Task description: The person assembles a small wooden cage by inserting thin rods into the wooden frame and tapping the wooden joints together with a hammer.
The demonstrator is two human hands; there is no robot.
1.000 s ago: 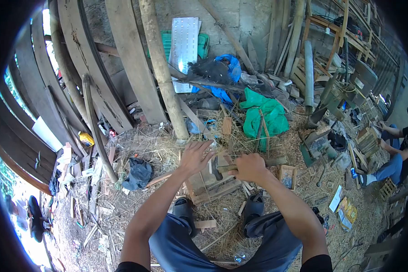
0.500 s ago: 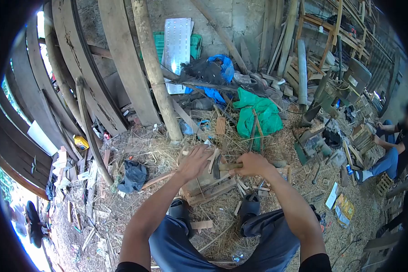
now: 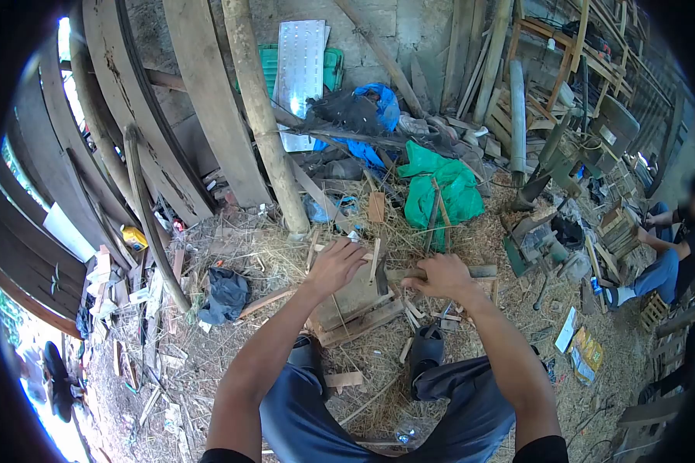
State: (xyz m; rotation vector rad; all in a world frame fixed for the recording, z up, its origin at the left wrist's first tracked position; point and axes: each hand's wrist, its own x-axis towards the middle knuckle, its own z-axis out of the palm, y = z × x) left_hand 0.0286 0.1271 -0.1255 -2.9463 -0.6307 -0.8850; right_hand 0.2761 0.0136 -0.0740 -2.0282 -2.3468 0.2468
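My right hand point(image 3: 442, 275) is wrapped round the wooden handle of a hammer point(image 3: 382, 278), whose dark, narrow head points left over a wooden block point(image 3: 344, 307). My left hand point(image 3: 335, 266) is at the block's far left edge, fingers curled over a thin wooden strip point(image 3: 368, 255). A short upright light wood piece point(image 3: 375, 261) stands at the strip's right end, close to the hammer head. What lies under my left palm is hidden. The block rests on the ground between my feet.
Straw, shavings and wood scraps litter the ground. A bamboo pole point(image 3: 266, 123) rises ahead, near a green plastic bag point(image 3: 440, 193). A black bag point(image 3: 225, 297) lies left; a yellow packet point(image 3: 587, 355) lies right. Another person point(image 3: 668, 247) sits at the far right.
The hammer head has shifted slightly right, away from my left hand. My left fingers have curled more, and the upright wood piece has moved a little right and away from me.
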